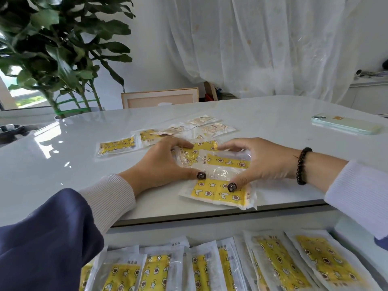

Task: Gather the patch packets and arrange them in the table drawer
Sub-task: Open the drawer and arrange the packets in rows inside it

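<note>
Yellow patch packets in clear wrappers lie on the white table. My left hand and my right hand grip a small stack of packets from both sides, thumbs near the front edge. Under the stack lies another packet at the table's front edge. One packet sits alone to the left, and several more packets lie scattered behind my hands. The open drawer below the table edge holds several packets in overlapping rows.
A pale green phone lies at the table's right. A large leafy plant stands at the back left. A framed board leans behind the table, and white curtains hang beyond.
</note>
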`<action>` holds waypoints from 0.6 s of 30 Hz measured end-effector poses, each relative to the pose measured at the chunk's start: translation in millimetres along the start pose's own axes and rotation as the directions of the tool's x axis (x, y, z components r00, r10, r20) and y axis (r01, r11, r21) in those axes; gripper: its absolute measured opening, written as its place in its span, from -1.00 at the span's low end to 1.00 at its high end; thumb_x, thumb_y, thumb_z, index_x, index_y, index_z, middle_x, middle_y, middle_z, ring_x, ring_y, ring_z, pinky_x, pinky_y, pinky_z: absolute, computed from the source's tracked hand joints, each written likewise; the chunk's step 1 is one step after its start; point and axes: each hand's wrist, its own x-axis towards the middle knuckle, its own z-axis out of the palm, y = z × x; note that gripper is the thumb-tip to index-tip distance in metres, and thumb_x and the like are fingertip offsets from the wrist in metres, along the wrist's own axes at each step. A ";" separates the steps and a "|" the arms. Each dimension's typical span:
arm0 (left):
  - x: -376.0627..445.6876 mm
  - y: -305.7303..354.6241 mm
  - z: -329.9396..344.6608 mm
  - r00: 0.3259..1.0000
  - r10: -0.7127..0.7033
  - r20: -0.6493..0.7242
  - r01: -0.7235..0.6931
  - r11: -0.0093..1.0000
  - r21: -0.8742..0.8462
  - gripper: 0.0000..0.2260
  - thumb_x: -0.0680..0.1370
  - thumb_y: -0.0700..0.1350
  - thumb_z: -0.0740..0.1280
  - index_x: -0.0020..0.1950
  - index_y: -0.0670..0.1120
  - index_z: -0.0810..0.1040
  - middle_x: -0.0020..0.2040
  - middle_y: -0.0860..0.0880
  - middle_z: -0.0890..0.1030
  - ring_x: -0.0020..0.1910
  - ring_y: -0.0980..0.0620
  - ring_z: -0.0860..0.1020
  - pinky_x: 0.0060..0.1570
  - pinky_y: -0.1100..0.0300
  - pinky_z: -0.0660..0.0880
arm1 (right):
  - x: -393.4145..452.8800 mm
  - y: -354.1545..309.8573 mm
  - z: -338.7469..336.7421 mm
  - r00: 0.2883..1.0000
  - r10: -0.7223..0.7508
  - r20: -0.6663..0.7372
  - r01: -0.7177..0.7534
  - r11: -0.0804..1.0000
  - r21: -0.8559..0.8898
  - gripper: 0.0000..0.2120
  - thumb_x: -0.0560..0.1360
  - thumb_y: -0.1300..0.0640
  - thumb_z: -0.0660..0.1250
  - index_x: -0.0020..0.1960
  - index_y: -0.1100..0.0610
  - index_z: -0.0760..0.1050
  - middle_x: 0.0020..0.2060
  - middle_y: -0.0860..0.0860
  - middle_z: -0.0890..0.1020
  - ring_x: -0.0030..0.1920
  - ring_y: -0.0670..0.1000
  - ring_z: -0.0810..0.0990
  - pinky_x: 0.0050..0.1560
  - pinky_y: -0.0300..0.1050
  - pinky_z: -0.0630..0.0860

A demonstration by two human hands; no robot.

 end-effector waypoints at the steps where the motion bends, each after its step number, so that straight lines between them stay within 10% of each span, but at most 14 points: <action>1: 0.3 0.2 1.1 1.000 -0.008 -0.019 0.008 1.000 -0.011 -0.39 0.18 0.22 0.57 0.20 0.16 0.54 0.26 0.15 0.47 0.23 0.20 0.40 0.18 0.31 0.28 | 2.0 -2.1 -3.0 0.999 0.027 0.021 -0.027 0.999 -0.021 -0.08 0.06 -0.11 0.58 0.37 -0.19 0.31 0.12 -0.23 0.39 0.21 -0.18 0.35 0.11 -0.35 0.29; 10: 5.0 -7.8 -3.7 0.922 -0.248 -0.299 0.147 0.935 -0.322 -0.69 0.28 0.01 0.60 -0.03 0.04 0.65 0.01 0.14 0.56 -0.06 0.22 0.53 -0.19 0.43 0.39 | 12.1 1.4 -10.1 0.979 0.104 0.173 -0.155 0.937 0.314 -0.55 0.27 0.35 0.54 0.13 0.28 0.56 -0.01 0.12 0.70 0.01 0.10 0.68 0.05 -0.03 0.62; 14: 6.0 -15.3 -4.9 0.845 -0.353 -0.401 0.139 0.870 -0.473 -0.80 0.36 -0.13 0.56 -0.15 0.05 0.58 -0.03 0.09 0.56 -0.14 0.12 0.56 -0.24 0.21 0.54 | 13.4 -1.9 -23.1 0.990 0.139 -0.026 -0.126 0.951 0.282 -0.71 0.35 0.31 0.51 0.04 0.24 0.57 -0.09 0.15 0.70 -0.11 0.10 0.70 -0.18 -0.08 0.65; 18: 8.0 -13.4 -5.7 0.858 -0.289 -0.424 0.106 0.908 -0.405 -0.76 0.50 -0.27 0.37 -0.17 0.09 0.64 -0.11 0.17 0.62 -0.20 0.31 0.55 -0.28 0.56 0.43 | 17.6 -18.7 -51.2 0.906 -0.061 -0.419 -0.002 0.989 -0.148 -0.96 0.45 0.27 0.35 -0.11 0.18 0.56 -0.22 0.11 0.66 -0.20 0.11 0.62 -0.22 -0.15 0.52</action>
